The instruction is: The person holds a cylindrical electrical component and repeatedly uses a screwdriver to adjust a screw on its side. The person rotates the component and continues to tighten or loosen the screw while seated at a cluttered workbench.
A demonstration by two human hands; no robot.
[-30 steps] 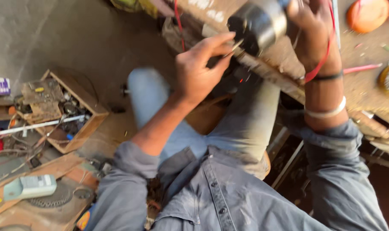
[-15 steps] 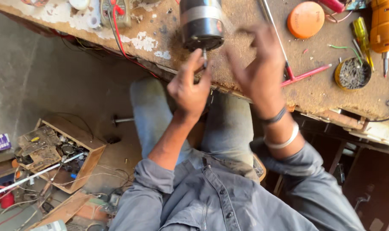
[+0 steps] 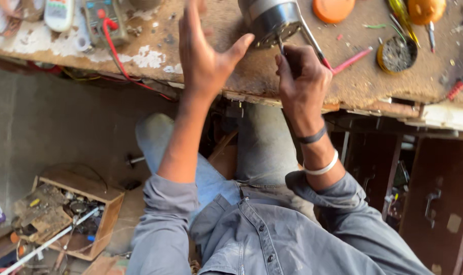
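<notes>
Two hands are working at the bench edge: the left hand is hovering open beside the motor, the right hand is gripping its shaft, which is pointing toward the person.

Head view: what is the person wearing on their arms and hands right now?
Both arms wear grey-blue button-shirt sleeves pushed up to about the elbow. The left hand is bare, with no glove or band visible. The right hand is also ungloved; its wrist carries a thin dark band and a white bangle.
</notes>
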